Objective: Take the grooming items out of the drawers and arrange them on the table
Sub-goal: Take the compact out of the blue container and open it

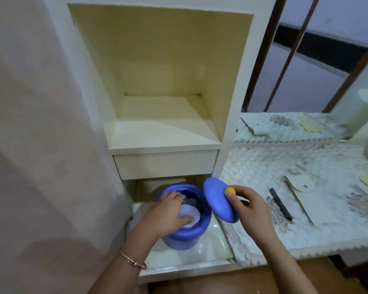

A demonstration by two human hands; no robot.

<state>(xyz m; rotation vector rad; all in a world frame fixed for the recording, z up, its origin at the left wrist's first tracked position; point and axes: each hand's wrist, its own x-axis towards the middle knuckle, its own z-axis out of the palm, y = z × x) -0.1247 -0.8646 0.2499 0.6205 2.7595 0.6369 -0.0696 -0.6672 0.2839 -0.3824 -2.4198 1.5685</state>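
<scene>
A blue round tub (186,236) stands in the pulled-out lower drawer (191,263). My left hand (168,211) reaches into the tub and grips a round white item (192,215) lying inside on dark things. My right hand (250,206) holds the tub's blue lid (218,199) tilted on edge to the right of the tub, pinching its yellow knob (230,190). On the table (263,172) to the right lie a black pencil-like stick (280,203) and a pale comb (299,184).
Above the open drawer are a closed drawer (166,163) and a bare cream shelf niche (162,124). A pink wall (40,145) stands close on the left. A mirror (306,60) rises behind the table, whose patterned cloth has a scalloped front edge (327,250).
</scene>
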